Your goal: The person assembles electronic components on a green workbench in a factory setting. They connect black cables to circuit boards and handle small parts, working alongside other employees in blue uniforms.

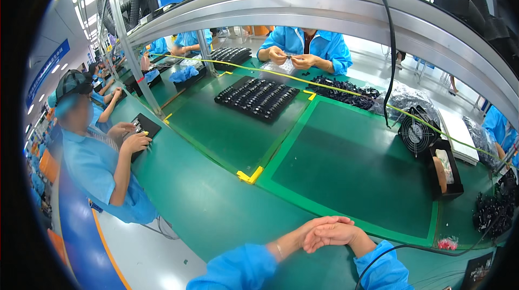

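Note:
My left hand (pixel 323 222) and my right hand (pixel 335 234) rest against each other above the front edge of the green bench. The left fingers stretch out to the right. Across the left palm lie the fingers of my right hand, pointing left and slightly bent. I see no object in either hand, though part of the left hand is hidden behind the right. A thin bracelet (pixel 279 250) circles my left wrist. Ahead of my hands, a green-bordered mat (pixel 357 155) covers the bench.
A black tray (pixel 257 98) with rows of small parts stands farther back. At the right are a black fan (pixel 417 132), an open black box (pixel 447 171) and piled black parts (pixel 494 211). Co-workers handle parts at left and across. A black cable (pixel 390 46) hangs from the metal frame.

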A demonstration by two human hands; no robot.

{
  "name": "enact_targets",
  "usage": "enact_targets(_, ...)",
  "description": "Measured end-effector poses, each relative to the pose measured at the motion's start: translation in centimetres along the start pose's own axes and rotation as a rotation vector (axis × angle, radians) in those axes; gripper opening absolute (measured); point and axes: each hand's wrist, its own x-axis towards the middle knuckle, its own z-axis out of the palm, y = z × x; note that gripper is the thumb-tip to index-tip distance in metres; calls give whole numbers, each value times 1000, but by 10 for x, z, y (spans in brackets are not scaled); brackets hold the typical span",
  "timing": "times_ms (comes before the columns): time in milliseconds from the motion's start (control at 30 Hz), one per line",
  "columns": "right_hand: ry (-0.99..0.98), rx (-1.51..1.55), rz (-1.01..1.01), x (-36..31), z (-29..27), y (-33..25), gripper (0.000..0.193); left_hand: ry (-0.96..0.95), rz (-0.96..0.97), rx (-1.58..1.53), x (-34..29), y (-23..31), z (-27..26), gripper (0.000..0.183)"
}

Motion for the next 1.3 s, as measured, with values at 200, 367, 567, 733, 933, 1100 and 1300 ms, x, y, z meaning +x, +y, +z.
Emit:
enact_targets(200, 61, -66, -28, -3, 6, -2, 46, -55, -32, -14, -2, 0, -5, 46)
enact_targets(367, -64, 63, -85, 9, -16, 17, 46, 2, -19, 10, 0, 4, 6, 46)
enact_targets(567, 49, -14, 2, -4, 8, -10, 47, -77, 14, 70, 2, 3, -4, 47)
enact_targets(733, -6, 59, -37, -2, 0, -1, 42, -68, -9, -27, -4, 9, 6, 48)
enact_targets(933, -131, 81, -107, 6, -22, 20, 45, -131, 146, -161, 7, -23, -16, 49)
enact_targets(1100, -188, 116, -141, -16, -11, -6, 43, 213, 242, -303, -50, -29, 25, 53)
enact_targets(1300, 137, -3, 31, -3, 19, -17, 43, 842, 557, 848, -191, -32, 14, 35)
